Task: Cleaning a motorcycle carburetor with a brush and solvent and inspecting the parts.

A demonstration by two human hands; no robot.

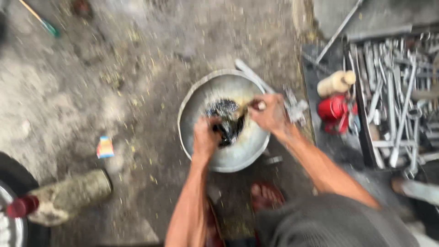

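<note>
Head view, motion-blurred. Both hands work inside a round metal basin (222, 120) sitting on the dirty concrete floor (114, 82). Left hand (205, 137): grip closed around a dark, greasy part (227, 121) that lies in the middle of the basin, in dark liquid. Right hand (270, 113): grip closed on a thin brush-like handle (254, 104), its tip pointing at the dark part; blur hides what the tool exactly is. Long pale metal bar (254, 75) rests across the basin's far rim. Small cluster of metal pieces (296, 109) just beside the right hand. Right of that: red jack (336, 112) with a pale cylinder (336, 82) above it, then a tray of wrenches (398, 96). Left side: small coloured packet (105, 147), grimy bottle with red cap (64, 197), tyre edge (11, 201). Sandalled foot (266, 195) just below the basin
</note>
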